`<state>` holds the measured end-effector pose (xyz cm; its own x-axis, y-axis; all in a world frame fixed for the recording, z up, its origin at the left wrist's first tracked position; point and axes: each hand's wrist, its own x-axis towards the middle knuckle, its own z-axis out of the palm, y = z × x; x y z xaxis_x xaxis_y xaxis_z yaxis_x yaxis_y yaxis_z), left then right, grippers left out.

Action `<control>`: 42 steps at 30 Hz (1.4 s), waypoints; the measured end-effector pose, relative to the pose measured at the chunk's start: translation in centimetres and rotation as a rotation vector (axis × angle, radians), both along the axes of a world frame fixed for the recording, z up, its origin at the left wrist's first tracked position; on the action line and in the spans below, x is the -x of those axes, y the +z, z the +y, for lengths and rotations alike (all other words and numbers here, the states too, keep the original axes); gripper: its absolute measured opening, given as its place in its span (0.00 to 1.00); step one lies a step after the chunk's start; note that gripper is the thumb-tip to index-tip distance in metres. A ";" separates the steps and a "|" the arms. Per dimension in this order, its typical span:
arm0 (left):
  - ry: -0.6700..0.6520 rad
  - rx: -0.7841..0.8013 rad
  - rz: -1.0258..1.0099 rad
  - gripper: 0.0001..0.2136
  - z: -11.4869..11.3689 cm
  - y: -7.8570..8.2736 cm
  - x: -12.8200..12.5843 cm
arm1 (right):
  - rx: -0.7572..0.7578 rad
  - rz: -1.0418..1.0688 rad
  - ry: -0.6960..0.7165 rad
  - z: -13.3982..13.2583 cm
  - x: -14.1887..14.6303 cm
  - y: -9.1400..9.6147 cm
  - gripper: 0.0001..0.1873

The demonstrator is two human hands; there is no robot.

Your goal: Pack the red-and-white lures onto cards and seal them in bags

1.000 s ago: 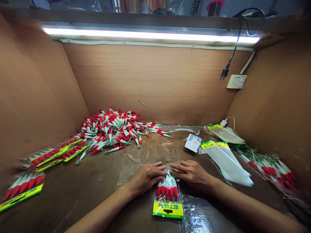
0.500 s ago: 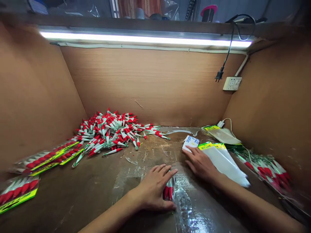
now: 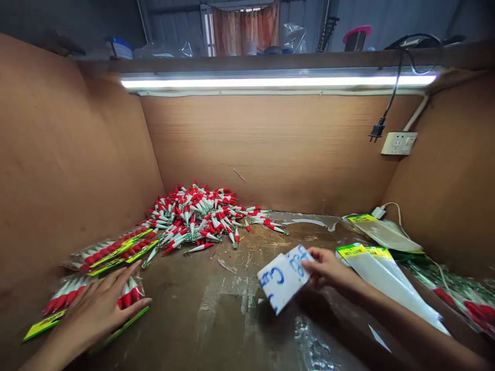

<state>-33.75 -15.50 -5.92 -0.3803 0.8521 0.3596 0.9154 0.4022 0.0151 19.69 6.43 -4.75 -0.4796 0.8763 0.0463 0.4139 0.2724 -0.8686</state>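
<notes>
My right hand (image 3: 327, 268) pinches a folded white paper (image 3: 284, 281) with blue handwriting by its right edge, lifted and tilted above the table. At the far left, my left hand (image 3: 98, 304) lies with fingers spread over a clear bag of red-and-white fishing lures (image 3: 133, 291). That hand partly hides the bag and its yellow-green header. Beside it is another bag of lures (image 3: 62, 299), with more bagged lures (image 3: 104, 255) just behind. A heap of loose red-and-white lures (image 3: 204, 214), with green at their ends, lies against the back wall.
Empty header bags (image 3: 386, 283) lie right of my right hand, near a stack of clear bags (image 3: 382, 232). More lures (image 3: 464, 304) rest at the right edge. A black plug (image 3: 377, 131) hangs beside a wall socket (image 3: 400, 143). Clear tape (image 3: 313, 340) covers part of the table.
My left hand has moved from the middle to the far left, and lures no longer lie in the middle. My right hand has picked up the paper. The view has shifted.
</notes>
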 end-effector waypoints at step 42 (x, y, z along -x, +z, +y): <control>-0.842 0.185 -0.425 0.44 10.0 -0.5 -20.2 | 0.401 0.247 0.297 0.9 2.5 -2.3 0.18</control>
